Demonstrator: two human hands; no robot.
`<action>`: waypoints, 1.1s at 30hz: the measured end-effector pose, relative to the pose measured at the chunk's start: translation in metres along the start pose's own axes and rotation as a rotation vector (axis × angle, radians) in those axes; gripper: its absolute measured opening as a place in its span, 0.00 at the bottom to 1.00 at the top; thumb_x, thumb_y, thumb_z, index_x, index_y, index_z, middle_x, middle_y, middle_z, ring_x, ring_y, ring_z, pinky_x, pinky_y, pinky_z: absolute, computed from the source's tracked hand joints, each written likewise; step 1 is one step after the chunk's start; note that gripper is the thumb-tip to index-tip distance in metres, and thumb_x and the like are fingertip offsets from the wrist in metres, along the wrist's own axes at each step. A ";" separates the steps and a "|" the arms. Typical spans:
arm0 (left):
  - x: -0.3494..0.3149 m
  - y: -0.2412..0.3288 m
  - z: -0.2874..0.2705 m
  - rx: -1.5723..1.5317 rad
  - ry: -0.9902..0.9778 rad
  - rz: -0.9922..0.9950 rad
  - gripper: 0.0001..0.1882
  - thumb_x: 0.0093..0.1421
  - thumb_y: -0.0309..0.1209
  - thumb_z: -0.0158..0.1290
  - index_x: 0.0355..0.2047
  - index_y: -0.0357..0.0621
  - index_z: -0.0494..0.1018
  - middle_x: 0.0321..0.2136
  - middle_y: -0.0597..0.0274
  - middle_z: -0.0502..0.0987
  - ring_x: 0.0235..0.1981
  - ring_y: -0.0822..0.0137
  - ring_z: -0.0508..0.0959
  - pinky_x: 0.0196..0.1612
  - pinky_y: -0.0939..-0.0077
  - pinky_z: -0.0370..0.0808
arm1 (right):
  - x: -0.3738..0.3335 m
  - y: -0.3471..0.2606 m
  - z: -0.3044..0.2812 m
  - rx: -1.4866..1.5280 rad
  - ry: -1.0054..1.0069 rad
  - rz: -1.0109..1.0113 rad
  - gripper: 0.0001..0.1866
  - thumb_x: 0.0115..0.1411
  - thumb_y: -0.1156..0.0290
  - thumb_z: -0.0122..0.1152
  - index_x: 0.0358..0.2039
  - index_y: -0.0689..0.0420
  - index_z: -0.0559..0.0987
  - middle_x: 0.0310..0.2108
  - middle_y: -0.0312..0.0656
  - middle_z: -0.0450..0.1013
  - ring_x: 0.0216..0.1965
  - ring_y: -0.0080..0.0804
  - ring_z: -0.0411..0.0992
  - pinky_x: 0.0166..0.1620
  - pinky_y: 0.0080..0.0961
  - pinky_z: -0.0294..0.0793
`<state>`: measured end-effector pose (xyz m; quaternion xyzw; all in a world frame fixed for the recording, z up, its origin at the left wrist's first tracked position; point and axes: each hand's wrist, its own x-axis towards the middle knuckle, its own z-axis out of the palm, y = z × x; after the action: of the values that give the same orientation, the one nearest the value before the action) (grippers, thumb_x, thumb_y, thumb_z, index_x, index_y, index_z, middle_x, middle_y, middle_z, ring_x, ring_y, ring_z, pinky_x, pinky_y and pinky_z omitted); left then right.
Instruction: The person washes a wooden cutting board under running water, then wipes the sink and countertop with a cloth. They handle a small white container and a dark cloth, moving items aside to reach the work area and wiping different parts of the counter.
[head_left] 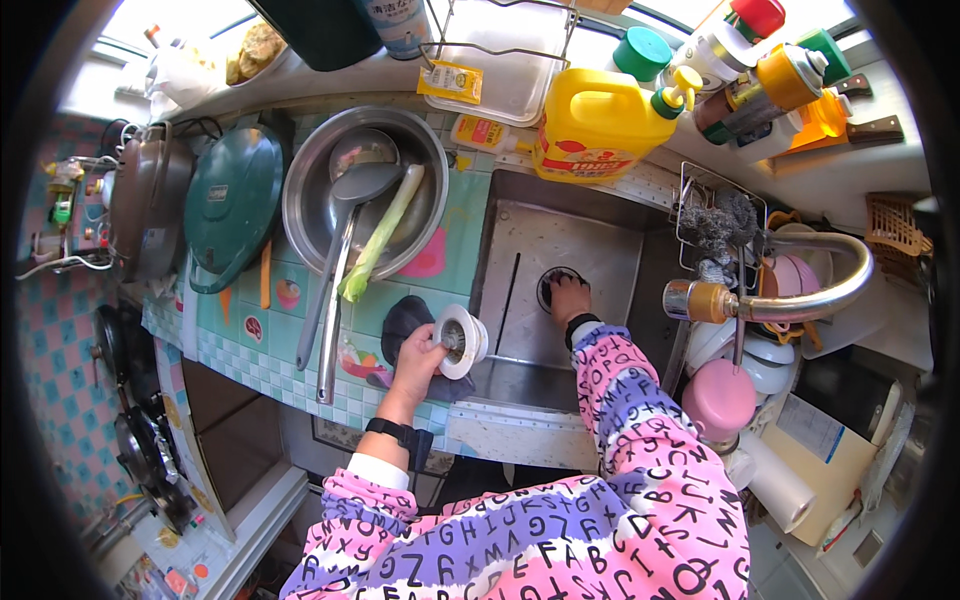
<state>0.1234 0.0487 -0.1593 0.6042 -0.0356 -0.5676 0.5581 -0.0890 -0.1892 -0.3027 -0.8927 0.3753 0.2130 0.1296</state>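
the fingers of the left hand [413, 362] are pinched onto the left side of a white round strainer [462, 343], held tilted at the left edge of the sink [605, 245], just beside a dark cloth [401, 318] on the desk [240, 335]. the fingers of the right hand [570, 297] reach down to the drain opening [546, 289], tips hidden, so their spread and any grip cannot be told. farther out, a green stalk [385, 235] leans across the rim of a metal bowl [304, 190].
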 end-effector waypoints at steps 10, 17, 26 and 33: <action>-0.002 0.005 0.002 -0.029 -0.046 0.028 0.13 0.63 0.26 0.54 0.48 0.39 0.71 0.37 0.64 0.79 0.35 0.76 0.79 0.37 0.82 0.76 | 0.005 0.048 0.054 0.189 -0.273 -0.076 0.13 0.61 0.68 0.53 0.42 0.53 0.82 0.40 0.51 0.78 0.44 0.51 0.77 0.47 0.44 0.77; 0.006 0.004 -0.001 -0.017 -0.057 0.000 0.14 0.62 0.25 0.53 0.49 0.36 0.71 0.36 0.61 0.80 0.33 0.73 0.81 0.33 0.81 0.78 | -0.071 0.073 0.109 -0.058 -0.739 -0.077 0.18 0.54 0.65 0.63 0.44 0.57 0.83 0.42 0.52 0.79 0.48 0.49 0.76 0.50 0.42 0.75; 0.003 0.016 0.015 0.010 -0.016 -0.046 0.13 0.64 0.27 0.50 0.48 0.34 0.69 0.38 0.55 0.78 0.33 0.65 0.82 0.29 0.70 0.83 | -0.119 0.098 -0.068 0.672 0.293 0.331 0.31 0.52 0.69 0.64 0.57 0.61 0.70 0.55 0.56 0.70 0.57 0.54 0.67 0.59 0.41 0.68; 0.007 0.031 0.114 0.084 0.062 0.057 0.17 0.61 0.24 0.50 0.51 0.39 0.64 0.41 0.56 0.75 0.33 0.65 0.80 0.27 0.75 0.80 | -0.121 0.123 -0.141 0.770 0.878 0.461 0.43 0.52 0.71 0.67 0.64 0.69 0.57 0.67 0.61 0.52 0.68 0.56 0.51 0.68 0.39 0.54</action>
<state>0.0614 -0.0398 -0.1109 0.6431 -0.0594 -0.5305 0.5491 -0.2146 -0.2538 -0.1305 -0.6824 0.6263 -0.3014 0.2263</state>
